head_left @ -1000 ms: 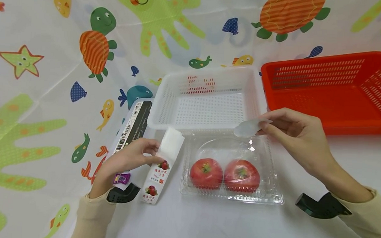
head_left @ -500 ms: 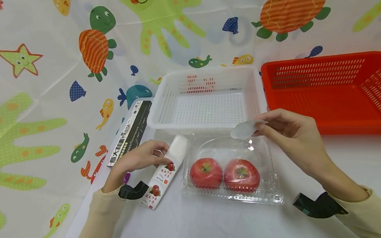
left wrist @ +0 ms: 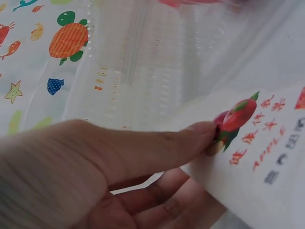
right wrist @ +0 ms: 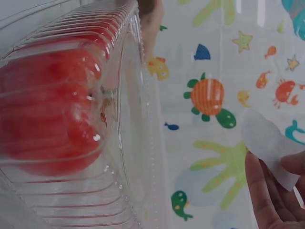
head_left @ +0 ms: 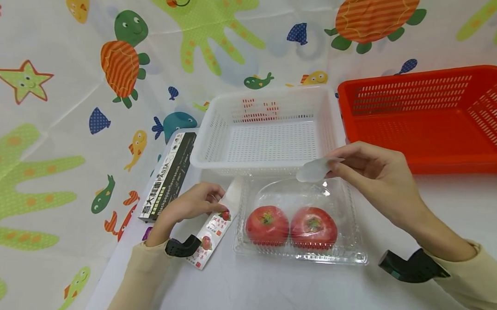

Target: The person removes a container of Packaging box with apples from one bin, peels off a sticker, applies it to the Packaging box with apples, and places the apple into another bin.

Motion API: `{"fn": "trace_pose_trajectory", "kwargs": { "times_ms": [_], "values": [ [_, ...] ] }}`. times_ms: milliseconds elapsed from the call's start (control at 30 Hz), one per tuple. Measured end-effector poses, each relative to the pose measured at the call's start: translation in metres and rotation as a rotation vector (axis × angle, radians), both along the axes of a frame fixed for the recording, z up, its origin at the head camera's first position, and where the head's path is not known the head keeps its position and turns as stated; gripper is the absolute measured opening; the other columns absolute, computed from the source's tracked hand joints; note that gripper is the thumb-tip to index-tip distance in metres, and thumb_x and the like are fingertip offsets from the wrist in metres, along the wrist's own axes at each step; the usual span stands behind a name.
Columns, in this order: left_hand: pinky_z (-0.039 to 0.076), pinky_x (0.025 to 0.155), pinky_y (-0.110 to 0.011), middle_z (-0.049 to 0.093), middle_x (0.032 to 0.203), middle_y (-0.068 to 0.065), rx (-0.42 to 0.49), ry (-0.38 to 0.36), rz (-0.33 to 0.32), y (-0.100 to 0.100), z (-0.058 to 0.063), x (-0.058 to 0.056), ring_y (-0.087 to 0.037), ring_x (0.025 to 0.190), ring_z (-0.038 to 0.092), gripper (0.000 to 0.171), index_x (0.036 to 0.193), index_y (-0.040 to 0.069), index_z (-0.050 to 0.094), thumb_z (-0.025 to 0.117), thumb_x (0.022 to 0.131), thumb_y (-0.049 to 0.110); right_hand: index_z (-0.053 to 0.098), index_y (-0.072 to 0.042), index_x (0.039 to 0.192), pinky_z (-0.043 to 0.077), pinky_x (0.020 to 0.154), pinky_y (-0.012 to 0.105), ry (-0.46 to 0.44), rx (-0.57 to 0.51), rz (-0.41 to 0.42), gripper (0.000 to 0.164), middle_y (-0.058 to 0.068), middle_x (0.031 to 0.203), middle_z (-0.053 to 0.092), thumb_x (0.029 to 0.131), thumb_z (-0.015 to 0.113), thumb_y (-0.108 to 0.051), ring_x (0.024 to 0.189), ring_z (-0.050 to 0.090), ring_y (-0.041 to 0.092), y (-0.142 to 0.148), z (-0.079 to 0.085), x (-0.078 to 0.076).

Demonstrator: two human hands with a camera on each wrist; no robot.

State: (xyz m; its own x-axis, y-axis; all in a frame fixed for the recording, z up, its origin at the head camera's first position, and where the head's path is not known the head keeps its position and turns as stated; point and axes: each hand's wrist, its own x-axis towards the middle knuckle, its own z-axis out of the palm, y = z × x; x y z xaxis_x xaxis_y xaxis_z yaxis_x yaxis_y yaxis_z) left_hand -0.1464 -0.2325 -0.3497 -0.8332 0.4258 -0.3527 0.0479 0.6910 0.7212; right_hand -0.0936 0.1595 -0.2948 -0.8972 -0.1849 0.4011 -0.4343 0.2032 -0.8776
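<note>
My left hand (head_left: 196, 201) pinches a strip of apple-printed stickers (head_left: 212, 232) between thumb and fingers, just left of the clear plastic clamshell box (head_left: 298, 257). In the left wrist view the thumb presses beside the printed apple on the strip (left wrist: 267, 143). Between the thumb and fingers of my right hand (head_left: 378, 181) is one loose whitish sticker (head_left: 313, 171), its plain side showing. It is held above the back of the box, overlapping the lid in the head view. Inside the closed box sit two red apples (head_left: 267, 224), side by side.
Behind the box stands a white perforated basket (head_left: 269, 167), with a red basket (head_left: 431, 164) to its right. A black-and-white pasta box (head_left: 168, 177) lies at the left, near a purple packet (head_left: 146, 234) partly hidden by the left arm. A sea-animal cloth (head_left: 237, 34) hangs behind.
My left hand has moved right with the sticker strip, closer to the clear box. The right hand has shifted slightly left, the loose sticker still pinched.
</note>
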Motion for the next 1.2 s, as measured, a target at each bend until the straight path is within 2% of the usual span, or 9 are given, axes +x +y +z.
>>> {"fn": "trace_pose_trajectory", "kwargs": {
  "times_ms": [133, 333, 600, 700, 833, 933, 1100, 1200],
  "values": [
    [0.054, 0.068, -0.028, 0.069, 0.087, -0.008, -0.039, 0.040, 0.010, 0.002, -0.003, -0.001, -0.015, 0.076, 0.061, 0.021, 0.108, -0.007, 0.069, 0.076, 0.091, 0.003, 0.074, 0.002, 0.116, 0.059, 0.081, 0.021, 0.004, 0.002, 0.005, 0.023, 0.001, 0.104, 0.077, 0.094, 0.071, 0.009, 0.086, 0.076, 0.015, -0.001, 0.000, -0.001],
    [0.051, 0.075, -0.030, 0.065, 0.088, -0.008, -0.121, 0.129, 0.021, 0.006, -0.004, -0.001, -0.018, 0.081, 0.059, 0.028, 0.105, -0.006, 0.068, 0.084, 0.085, 0.005, 0.074, 0.001, 0.117, 0.059, 0.083, 0.020, 0.008, 0.017, 0.010, 0.024, 0.000, 0.105, 0.076, 0.094, 0.072, 0.008, 0.089, 0.076, 0.012, -0.003, 0.000, -0.001],
    [0.055, 0.084, -0.040, 0.067, 0.099, -0.014, -0.172, 0.164, 0.106, 0.011, -0.004, 0.003, -0.025, 0.088, 0.063, 0.045, 0.113, -0.006, 0.064, 0.091, 0.080, 0.007, 0.074, 0.001, 0.117, 0.058, 0.084, 0.020, 0.014, 0.030, 0.014, 0.024, -0.001, 0.105, 0.077, 0.093, 0.073, 0.007, 0.091, 0.076, 0.010, -0.004, -0.002, -0.002],
    [0.056, 0.084, -0.043, 0.068, 0.104, -0.015, -0.208, 0.179, 0.143, 0.010, 0.002, 0.006, -0.028, 0.093, 0.065, 0.046, 0.119, -0.004, 0.063, 0.088, 0.084, 0.010, 0.074, 0.000, 0.117, 0.059, 0.084, 0.020, 0.006, 0.027, 0.022, 0.023, 0.001, 0.105, 0.076, 0.094, 0.074, 0.004, 0.091, 0.076, 0.012, -0.005, -0.002, -0.002],
    [0.058, 0.080, -0.041, 0.071, 0.105, -0.013, -0.248, 0.258, 0.174, 0.006, 0.021, 0.015, -0.029, 0.096, 0.068, 0.038, 0.120, 0.000, 0.065, 0.081, 0.092, 0.019, 0.075, -0.001, 0.116, 0.059, 0.084, 0.020, 0.002, 0.030, 0.031, 0.022, 0.001, 0.105, 0.077, 0.094, 0.074, 0.003, 0.091, 0.076, 0.013, -0.006, -0.002, -0.003],
    [0.058, 0.079, -0.038, 0.072, 0.104, -0.007, -0.175, 0.307, 0.133, 0.010, 0.038, 0.025, -0.025, 0.096, 0.068, 0.030, 0.116, 0.004, 0.069, 0.078, 0.096, 0.024, 0.075, -0.001, 0.115, 0.058, 0.083, 0.019, 0.021, 0.042, 0.014, 0.023, -0.001, 0.105, 0.077, 0.093, 0.074, 0.006, 0.092, 0.075, 0.013, -0.006, 0.000, -0.003],
    [0.059, 0.083, -0.035, 0.071, 0.105, 0.003, 0.055, 0.304, 0.029, 0.034, 0.064, 0.042, -0.017, 0.098, 0.066, 0.024, 0.117, 0.012, 0.072, 0.076, 0.097, 0.025, 0.075, 0.001, 0.114, 0.058, 0.083, 0.017, 0.060, 0.044, -0.033, 0.025, -0.003, 0.104, 0.076, 0.092, 0.073, 0.011, 0.094, 0.074, 0.010, -0.006, 0.005, -0.003],
    [0.059, 0.080, -0.034, 0.072, 0.105, 0.001, 0.198, 0.311, -0.003, 0.053, 0.075, 0.050, -0.020, 0.097, 0.069, 0.022, 0.119, 0.009, 0.072, 0.074, 0.099, 0.019, 0.075, 0.001, 0.114, 0.057, 0.084, 0.017, 0.072, 0.029, -0.035, 0.025, -0.002, 0.105, 0.077, 0.091, 0.072, 0.012, 0.094, 0.073, 0.011, -0.009, 0.008, -0.002]
  ]
}}
